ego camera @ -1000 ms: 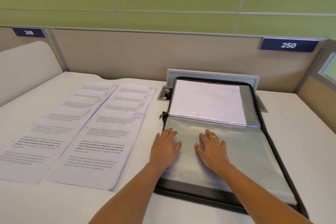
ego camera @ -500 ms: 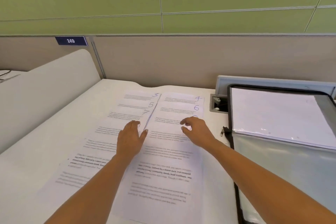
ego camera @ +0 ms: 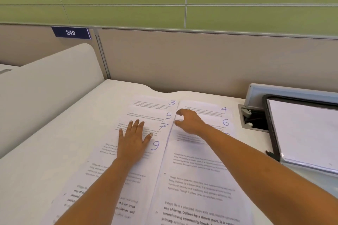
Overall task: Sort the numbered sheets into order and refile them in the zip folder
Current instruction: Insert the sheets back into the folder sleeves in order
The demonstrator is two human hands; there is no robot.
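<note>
Numbered sheets (ego camera: 193, 179), head view: they lie on the white worktop (ego camera: 54, 133) in two overlapping columns through the centre and lower centre of the frame. The left column (ego camera: 146, 107) shows handwritten 3, 5, 7 and 9. The right column (ego camera: 203, 153) shows 4 and 6, with lower numbers hidden by the forearm.

Left grip (ego camera: 134, 142): apart, palm down, fingers straight and spread, resting flat on the left column between 7 and 9.

Right grip (ego camera: 190, 122): fingers and thumb curled at the left edge of the right column, level with 5. Whether they pinch a sheet cannot be told.

Zip folder (ego camera: 270, 118): lying open at the right edge of the frame, black zip border, a white page (ego camera: 301, 129) showing inside.

A grey cable hatch (ego camera: 252, 117) sits just beside the folder. A blue label (ego camera: 71, 32) reading 249 is on the partition, upper left.
</note>
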